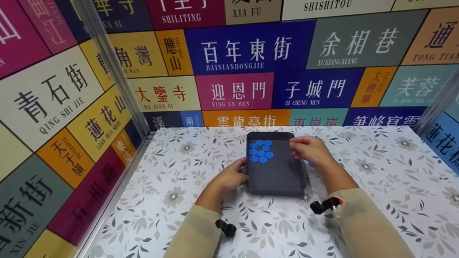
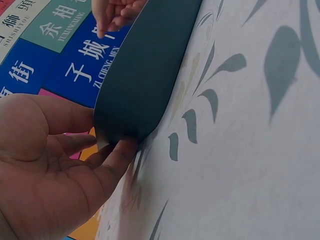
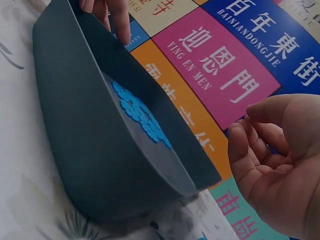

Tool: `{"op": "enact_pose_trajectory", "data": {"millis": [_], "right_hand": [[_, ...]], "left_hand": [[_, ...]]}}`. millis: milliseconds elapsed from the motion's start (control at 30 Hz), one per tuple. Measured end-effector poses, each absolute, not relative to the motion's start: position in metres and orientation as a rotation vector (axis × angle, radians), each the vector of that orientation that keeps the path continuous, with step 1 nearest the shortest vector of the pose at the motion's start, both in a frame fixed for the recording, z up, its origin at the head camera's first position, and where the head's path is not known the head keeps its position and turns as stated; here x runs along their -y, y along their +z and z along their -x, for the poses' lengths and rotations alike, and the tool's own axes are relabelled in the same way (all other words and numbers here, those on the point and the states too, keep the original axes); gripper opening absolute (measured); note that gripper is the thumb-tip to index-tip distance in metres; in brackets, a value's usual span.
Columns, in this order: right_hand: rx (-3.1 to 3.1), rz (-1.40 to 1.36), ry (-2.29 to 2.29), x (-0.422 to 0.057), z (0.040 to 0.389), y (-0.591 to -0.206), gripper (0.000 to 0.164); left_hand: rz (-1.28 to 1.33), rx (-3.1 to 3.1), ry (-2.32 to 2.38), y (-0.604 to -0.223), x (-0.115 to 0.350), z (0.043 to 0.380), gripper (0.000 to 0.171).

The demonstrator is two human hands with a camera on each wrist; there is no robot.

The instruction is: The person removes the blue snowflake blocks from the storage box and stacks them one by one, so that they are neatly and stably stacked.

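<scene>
A dark grey rectangular tray point(image 1: 278, 179) sits on the table. Blue flower-shaped pieces point(image 1: 261, 151) form a cluster in its far left part, also visible in the right wrist view point(image 3: 140, 115). My left hand point(image 1: 231, 175) holds the tray's left side, thumb against the wall and fingers low near its base, as the left wrist view shows at the tray wall point(image 2: 145, 65). My right hand point(image 1: 310, 150) is at the tray's right rim, fingers loosely bent and thumb near the index fingertip. In the right wrist view, no piece shows between these fingers point(image 3: 239, 142).
A bit of blue point(image 1: 310, 164) shows on the table just right of the tray, partly behind my right hand. The white tablecloth point(image 1: 161, 215) has grey leaves and flowers. Panels with coloured street-name signs point(image 1: 251, 50) stand at the back and left.
</scene>
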State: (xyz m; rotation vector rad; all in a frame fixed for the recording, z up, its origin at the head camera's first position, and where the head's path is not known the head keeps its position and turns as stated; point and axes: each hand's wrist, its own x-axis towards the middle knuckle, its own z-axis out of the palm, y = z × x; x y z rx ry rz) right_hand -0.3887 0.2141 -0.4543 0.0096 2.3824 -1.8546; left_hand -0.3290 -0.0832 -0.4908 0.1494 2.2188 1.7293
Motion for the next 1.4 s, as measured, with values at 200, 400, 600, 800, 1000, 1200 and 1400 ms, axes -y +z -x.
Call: {"op": "enact_pose_trajectory", "data": {"millis": [200,400,600,800,1000,1200,1400], "right_hand": [[-2.33,0.011,-1.839,-0.202,0.416,-0.456,0.038],[-2.313,0.013,-1.768,-0.191,0.436,-0.457,0.038],[-2.391,0.122,-1.707,-0.179,0.448,-0.461,0.042],[-2.453,0.182,-1.635,-0.173,0.46,-0.467,0.04],[-2.504,0.198,-1.555,-0.174,0.465,-0.479,0.037],[-2.626,0.259,-1.403,-0.176,0.465,-0.486,0.036],[-2.637,0.295,-1.284,-0.177,0.466,-0.489,0.036]], "left_hand": [[-0.152,-2.2,1.746,-0.49,0.085,0.329,0.08],[-0.162,-2.177,1.752,-0.489,0.085,0.328,0.081],[-0.189,-2.162,1.759,-0.492,0.085,0.33,0.081],[-0.2,-2.199,1.724,-0.494,0.086,0.329,0.081],[-0.177,-2.178,1.741,-0.492,0.085,0.327,0.081],[-0.151,-2.2,1.717,-0.49,0.086,0.328,0.081],[-0.158,-2.227,1.688,-0.489,0.086,0.326,0.082]]}}
